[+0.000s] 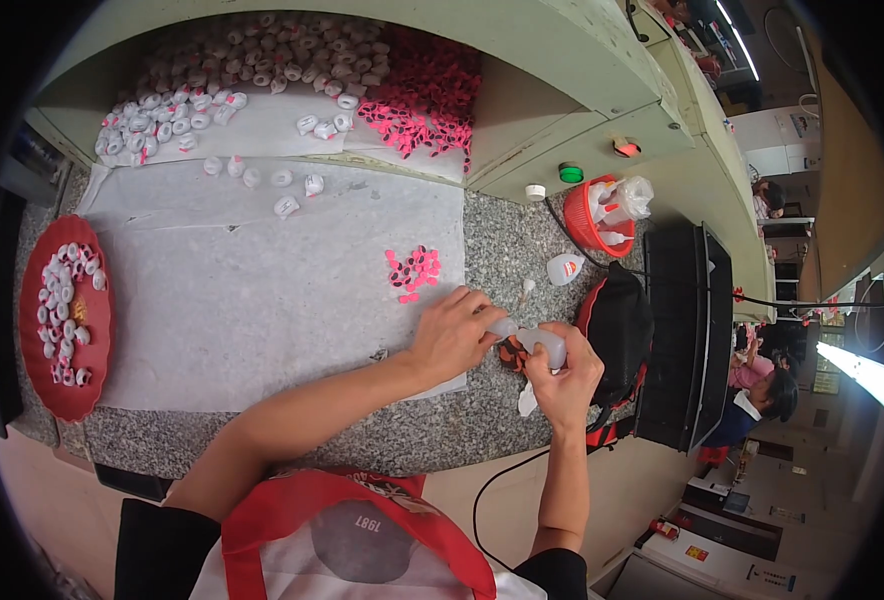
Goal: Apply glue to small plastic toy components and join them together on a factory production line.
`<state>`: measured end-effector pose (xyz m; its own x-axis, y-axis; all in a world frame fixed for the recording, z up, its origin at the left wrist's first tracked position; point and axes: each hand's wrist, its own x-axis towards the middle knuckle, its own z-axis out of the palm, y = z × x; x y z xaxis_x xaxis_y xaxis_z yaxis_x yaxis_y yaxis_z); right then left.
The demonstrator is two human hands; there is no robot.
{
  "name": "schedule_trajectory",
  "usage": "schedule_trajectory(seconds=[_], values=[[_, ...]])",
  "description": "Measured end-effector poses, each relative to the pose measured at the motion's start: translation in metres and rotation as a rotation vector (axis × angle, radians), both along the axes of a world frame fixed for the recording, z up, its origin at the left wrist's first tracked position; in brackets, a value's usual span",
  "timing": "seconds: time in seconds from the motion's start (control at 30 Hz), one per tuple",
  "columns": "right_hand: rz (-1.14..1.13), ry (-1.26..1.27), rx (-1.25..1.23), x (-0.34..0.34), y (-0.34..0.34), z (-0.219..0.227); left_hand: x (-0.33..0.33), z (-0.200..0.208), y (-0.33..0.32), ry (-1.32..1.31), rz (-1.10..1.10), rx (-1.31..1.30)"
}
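My right hand (565, 385) is wrapped round a small translucent squeeze bottle (547, 347) above the right part of the worktop. Against the bottle's left end, the fingers of my left hand (452, 338) pinch a small translucent plastic piece (503, 327), which looks like its nozzle or cap; I cannot tell whether the two are joined. Beneath them lies an orange and black patterned thing (511, 353), partly hidden. A loose pile of small pink and black pieces (414, 272) sits on the white sheet (242, 290) just beyond my left hand.
A red tray (100, 350) with white ring-shaped pieces stands far left. A shelf at the back holds heaped white pieces (262, 60) and pink pieces (417, 125). On the right are a white bottle (564, 269), a red basket (577, 222), a black bag (617, 325) and a black crate (677, 340).
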<state>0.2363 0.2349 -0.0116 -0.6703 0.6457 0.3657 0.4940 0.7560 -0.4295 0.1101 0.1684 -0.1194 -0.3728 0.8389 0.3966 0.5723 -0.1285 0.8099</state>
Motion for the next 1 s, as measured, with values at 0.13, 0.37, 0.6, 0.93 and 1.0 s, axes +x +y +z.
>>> schedule_trajectory(seconds=[0.13,0.37,0.6,0.93,1.0], values=[[-0.024,0.0,-0.026,-0.0025,-0.0018,0.0019,0.0,-0.0013,0.0006,-0.007,0.005,-0.007],[-0.018,-0.025,-0.008,-0.0029,0.0004,0.0008,0.0002,-0.0012,0.0005,-0.008,0.014,-0.002],[-0.017,0.0,0.007,-0.0029,0.0016,-0.0021,0.0003,-0.0012,0.0008,-0.003,0.006,-0.01],[-0.071,-0.086,-0.074,-0.0041,0.0012,0.0014,0.0004,-0.0037,0.0013,-0.001,0.008,-0.022],[-0.053,-0.049,-0.037,-0.0026,0.0033,-0.0023,0.0006,-0.003,0.0013,-0.005,0.009,-0.018]])
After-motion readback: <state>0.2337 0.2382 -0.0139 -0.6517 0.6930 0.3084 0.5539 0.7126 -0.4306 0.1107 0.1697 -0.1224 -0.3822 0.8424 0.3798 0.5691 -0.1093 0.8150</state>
